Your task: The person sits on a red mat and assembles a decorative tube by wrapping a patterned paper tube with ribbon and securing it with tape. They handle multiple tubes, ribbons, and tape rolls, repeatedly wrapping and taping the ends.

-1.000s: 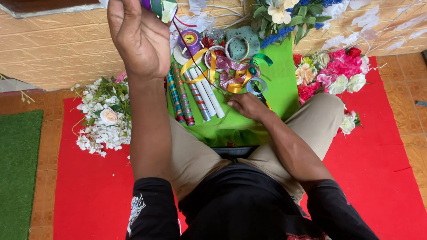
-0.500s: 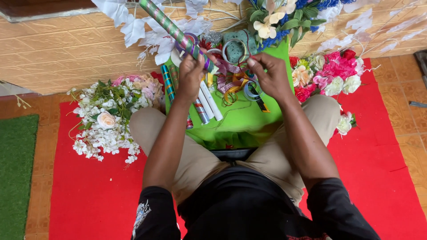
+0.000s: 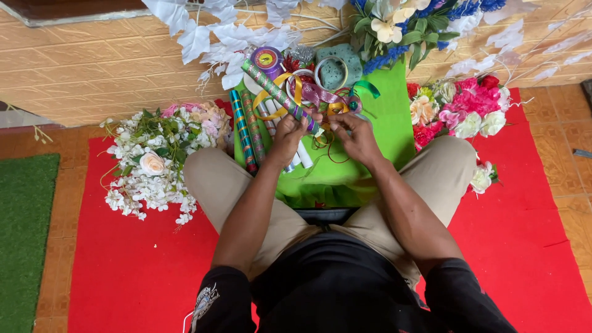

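Left hand: your left hand (image 3: 288, 131) is clenched around a green patterned roll (image 3: 279, 94), tilted.
Right hand: your right hand (image 3: 356, 135) pinches its lower end, above the green cloth (image 3: 388, 120).

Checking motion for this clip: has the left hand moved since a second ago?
Yes. The left hand, earlier raised high over the tan wall, has come down toward the green cloth and now grips a glittery green roll beside the right hand.

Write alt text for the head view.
A seated person's left hand holds a green patterned wrapped stick while the right hand works at its lower end, over a green cloth strewn with ribbon rolls. Artificial flower bunches lie either side on a red mat.
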